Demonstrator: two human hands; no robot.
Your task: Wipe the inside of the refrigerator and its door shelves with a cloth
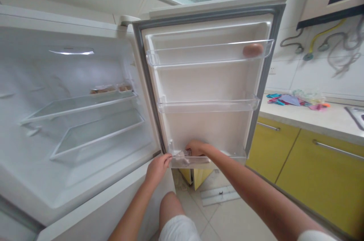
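Note:
A fridge stands open, its white door swung to the right. My right hand reaches into the bottom door bin, its fingers curled round a pale, crumpled cloth with a dark patterned part. At the left end of that bin, my left hand has its thumb and fingers pressed together at the bin's edge or a corner of the cloth; which one is too small to tell. A reddish-brown round item sits in the top door bin.
Inside the fridge, packaged food lies on the upper glass shelf. Colourful cloths and plastic are on the counter at right, above yellow cabinets. A white panel lies on the floor.

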